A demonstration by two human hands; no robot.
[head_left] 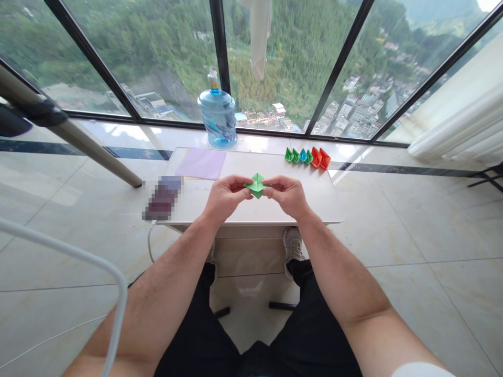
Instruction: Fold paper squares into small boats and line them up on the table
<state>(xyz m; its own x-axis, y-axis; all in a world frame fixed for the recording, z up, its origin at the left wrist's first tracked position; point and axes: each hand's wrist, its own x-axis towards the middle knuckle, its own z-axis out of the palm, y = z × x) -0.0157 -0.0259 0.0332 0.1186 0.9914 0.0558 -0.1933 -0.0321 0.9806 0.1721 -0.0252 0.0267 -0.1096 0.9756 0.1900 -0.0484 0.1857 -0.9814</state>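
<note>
Both bare forearms reach up from the lower left and lower right corners of the frame and converge at its centre, where the left hand [225, 198] and the right hand [290, 197] turn inward, fingers curled, each pinching one side point of a green folded-paper piece [257, 185] between thumb and fingertips. The piece is held over the white table [318, 201], with lilac paper [201, 163] lying left of centre and a row of small origami pieces [303, 156] right of centre.
</note>
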